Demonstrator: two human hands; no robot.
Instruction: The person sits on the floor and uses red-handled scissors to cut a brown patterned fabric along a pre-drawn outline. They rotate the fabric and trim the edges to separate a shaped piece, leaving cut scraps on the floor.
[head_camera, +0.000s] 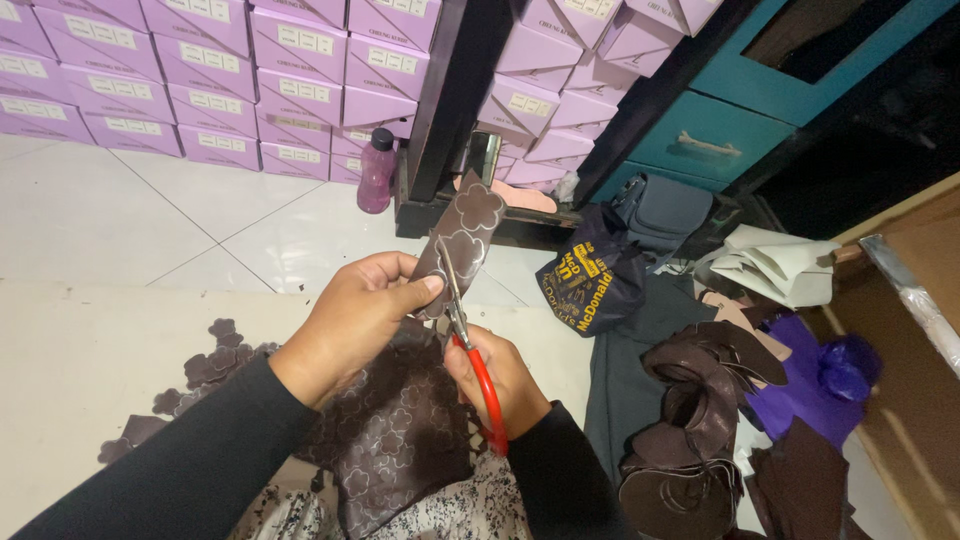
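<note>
The white tiled floor (150, 215) fills the upper left of the frame, and stacked lilac boxes (200, 80) stand on it along the top edge, with a purple bottle (377, 170) just beside them near the upper middle. In the lower left a pale mat (90, 350) lies on the floor, and small brown flower-shaped offcuts (215, 355) are scattered on it. At the right, a dark blue bag (590, 280), white folded sheets (775, 265), a pile of dark brown cut pieces (700, 420) and a purple plastic bag (830, 375) lie close together
</note>
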